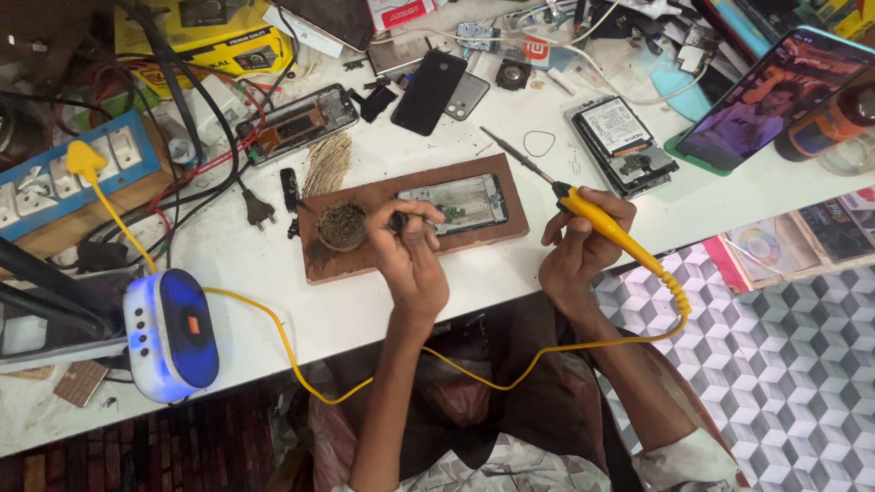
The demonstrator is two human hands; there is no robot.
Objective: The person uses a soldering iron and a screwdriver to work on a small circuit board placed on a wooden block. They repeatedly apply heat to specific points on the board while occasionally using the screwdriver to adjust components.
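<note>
R hand (583, 239) closed round yellow iron (597, 217), tip aimed up-left, off the board (510, 196). L hand (412, 251) pinches a small dark tool (397, 220) at the open phone (453, 204) on the board, mid-desk (273, 264). Phone's long axis runs L-R; lies left of iron tip, L hand nearer.

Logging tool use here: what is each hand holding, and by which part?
The right hand holds a soldering iron by its yellow handle. The left hand pinches a small dark tool at its end, over the opened phone.
</note>
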